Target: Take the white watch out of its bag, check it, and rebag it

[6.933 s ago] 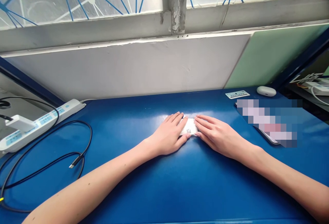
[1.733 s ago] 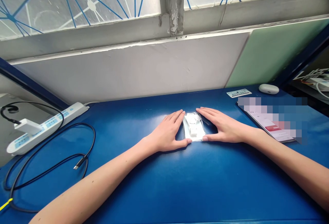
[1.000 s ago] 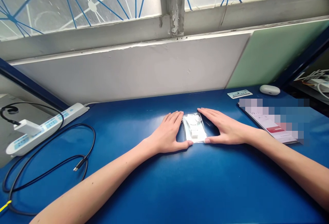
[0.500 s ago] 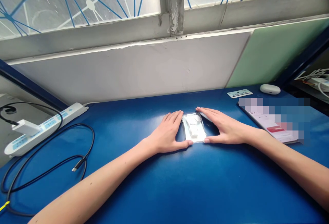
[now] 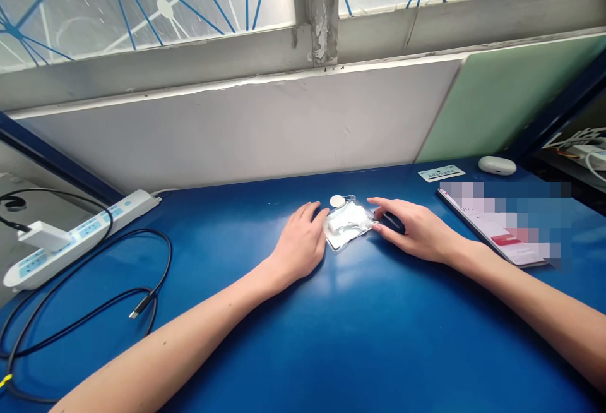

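Note:
A small clear plastic bag (image 5: pixel 349 223) with white parts inside lies tilted on the blue table (image 5: pixel 331 337). A small round white disc (image 5: pixel 337 201) lies just behind it. My left hand (image 5: pixel 298 245) rests at the bag's left edge, fingers curled, with the fingertips on the bag's corner. My right hand (image 5: pixel 414 231) is at the bag's right edge. Its fingers and thumb curve round a small dark object (image 5: pixel 394 222); I cannot make out what that object is.
A white power strip (image 5: pixel 80 233) with a white adapter (image 5: pixel 38 235) lies at the left, and a black cable (image 5: pixel 95 302) loops in front of it. At the right are a flat device with a blurred screen (image 5: pixel 492 223), a white label (image 5: pixel 441 173) and a white oval case (image 5: pixel 497 165).
The bag has turned from lengthwise to slanted and shifted a little left. Both hands went from flat beside it to curled. The round white disc now shows behind the bag.

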Available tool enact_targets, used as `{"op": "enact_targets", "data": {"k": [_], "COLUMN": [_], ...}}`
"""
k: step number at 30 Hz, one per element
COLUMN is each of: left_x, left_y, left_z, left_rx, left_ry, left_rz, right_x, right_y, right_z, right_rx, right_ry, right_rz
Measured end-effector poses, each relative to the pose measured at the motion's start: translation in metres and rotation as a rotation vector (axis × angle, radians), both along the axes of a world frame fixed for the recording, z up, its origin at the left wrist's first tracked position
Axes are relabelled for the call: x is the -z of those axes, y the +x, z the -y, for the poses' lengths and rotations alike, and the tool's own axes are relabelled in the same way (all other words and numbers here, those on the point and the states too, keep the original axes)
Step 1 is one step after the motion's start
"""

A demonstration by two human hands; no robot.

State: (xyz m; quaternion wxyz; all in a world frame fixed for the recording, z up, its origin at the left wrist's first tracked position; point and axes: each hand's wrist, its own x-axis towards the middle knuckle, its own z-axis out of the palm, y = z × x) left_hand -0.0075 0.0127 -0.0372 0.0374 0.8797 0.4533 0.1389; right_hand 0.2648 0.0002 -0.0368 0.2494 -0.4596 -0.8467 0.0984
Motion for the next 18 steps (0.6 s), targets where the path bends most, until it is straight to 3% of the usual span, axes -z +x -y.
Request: {"op": "enact_targets", "data": {"k": [2, 6, 13, 18], "left_x": [0.002, 0.003, 0.001, 0.0], "left_y": [0.0, 0.0, -0.005, -0.008], "left_z": [0.0, -0.001, -0.01, -0.016], "left_rx": [-0.056, -0.052, 0.019, 0.066], "left_ry": [0.021, 0.048, 0.077, 0.079], "left_rz": [-0.012, -0.025, -0.059, -0.04], "right_x": [-0.003, -0.006, -0.008, -0.003], "right_y": [-0.001, -0.002, 0.004, 0.009], "right_z": [0.002, 0.003, -0.001, -0.005], "right_rx": [-0.071, -0.183, -0.119, -0.105], "right_ry": [-0.013, -0.089, -0.033, -0.141], "right_rz": [-0.017, -0.047, 0.015, 0.081]}}
